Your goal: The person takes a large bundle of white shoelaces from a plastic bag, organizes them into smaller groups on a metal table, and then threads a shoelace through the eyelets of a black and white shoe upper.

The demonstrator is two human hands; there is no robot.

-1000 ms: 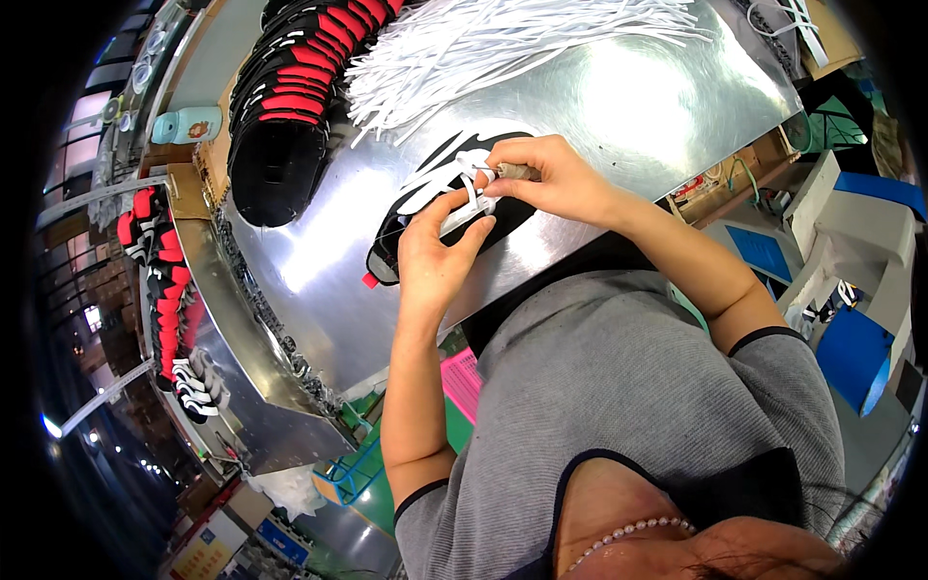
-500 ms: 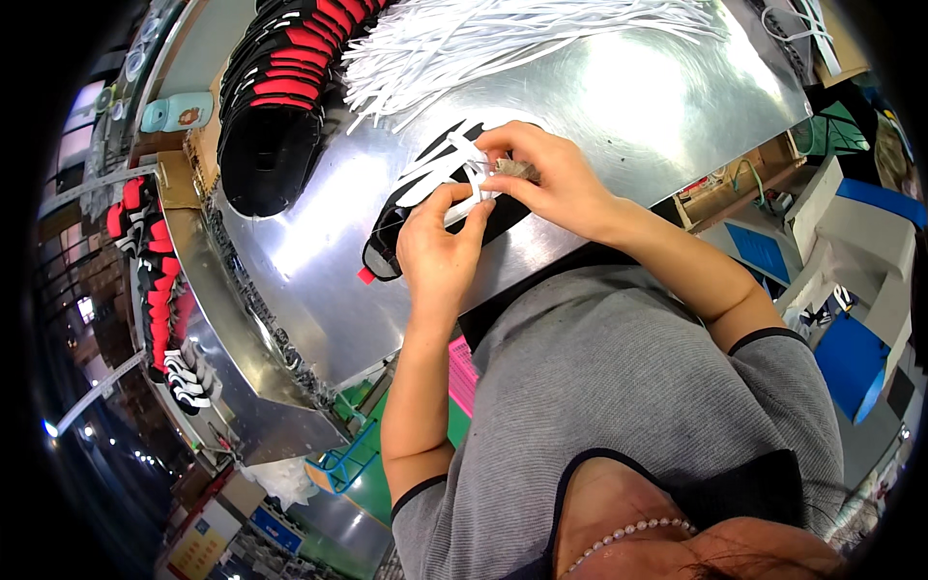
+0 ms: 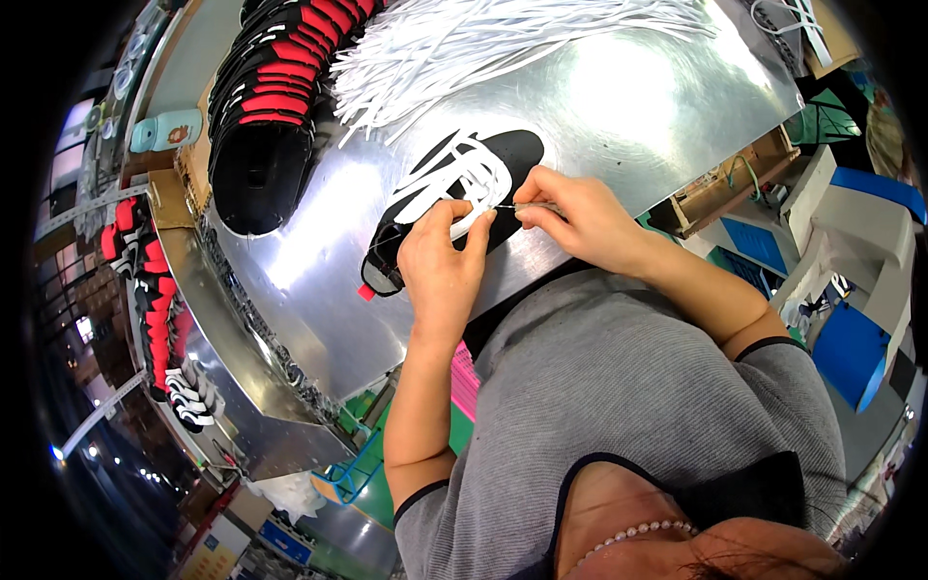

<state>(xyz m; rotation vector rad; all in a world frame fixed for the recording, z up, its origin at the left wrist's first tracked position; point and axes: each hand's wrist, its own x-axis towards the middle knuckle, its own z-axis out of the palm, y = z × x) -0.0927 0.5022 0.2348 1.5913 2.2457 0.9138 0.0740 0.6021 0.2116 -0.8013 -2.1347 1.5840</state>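
On the metal table lies a black shoe upper (image 3: 525, 148) with a red tab at its heel end, its toe turned away to the right. White shoelace (image 3: 454, 174) crosses its front in loose loops. My left hand (image 3: 440, 266) rests on the near side of the upper, thumb and forefinger pinching the shoelace at the eyelet edge. Just to the right, my right hand (image 3: 590, 222) is closed in a pinch on a thin end, apparently the lace's tip, stretched between the two hands. The fingers partly cover it.
A thick bundle of white laces (image 3: 503, 48) lies at the far side of the metal table (image 3: 358, 329). Stacked black and red uppers (image 3: 261, 159) stand at the far left, near a light-blue cup (image 3: 166, 130). An open wooden drawer (image 3: 730, 188) juts out on the right.
My right hand has moved right and nearer, away from the middle of the laces, uncovering the toe. A white loop now shows there. My left hand stays at the near edge.
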